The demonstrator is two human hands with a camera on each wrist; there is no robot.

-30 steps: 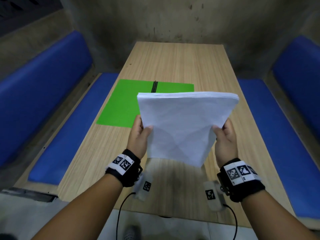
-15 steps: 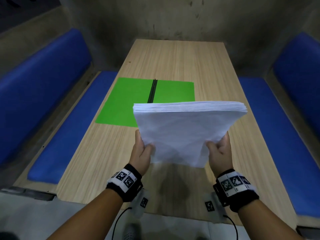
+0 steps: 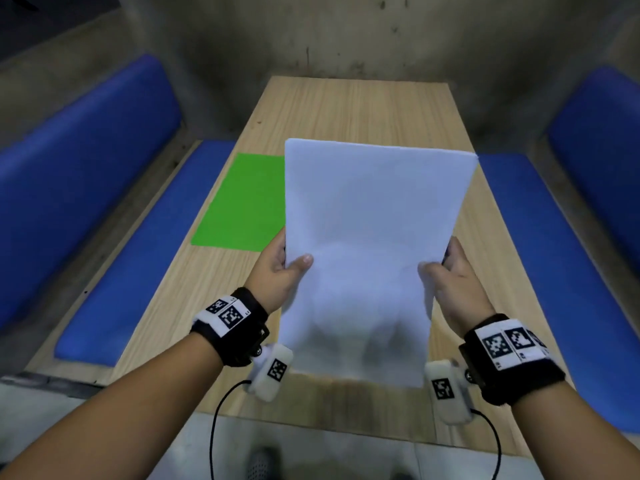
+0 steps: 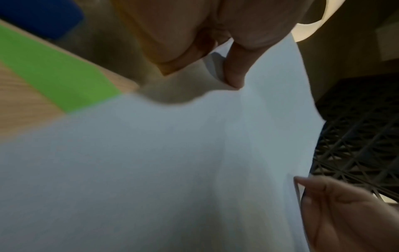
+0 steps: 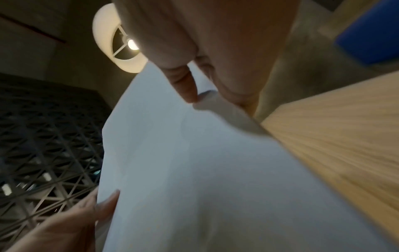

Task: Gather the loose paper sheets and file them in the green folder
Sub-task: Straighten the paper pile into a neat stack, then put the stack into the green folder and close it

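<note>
A thick stack of white paper sheets [image 3: 367, 244] stands nearly upright above the wooden table [image 3: 353, 109], its broad face toward me. My left hand [image 3: 282, 263] grips the stack's left edge, thumb on the front and fingers behind. My right hand [image 3: 446, 268] grips the right edge the same way. The green folder [image 3: 242, 202] lies open and flat on the table's left half; the stack hides its right part and its spine. In the left wrist view the paper stack [image 4: 172, 162] fills the frame under my thumb, with the green folder [image 4: 54, 75] at the left. The right wrist view shows the paper stack [image 5: 194, 170] pinched at its edge.
Blue padded benches [image 3: 114, 258] run along both sides of the table, the right bench [image 3: 568, 271] close to my right arm. A concrete wall closes the far end. A ceiling lamp [image 5: 116, 42] shows in the right wrist view.
The stack has tipped up from a forward-leaning tilt to nearly upright and risen toward me, now covering the folder's spine and right half. Both hands kept their grip on its side edges.
</note>
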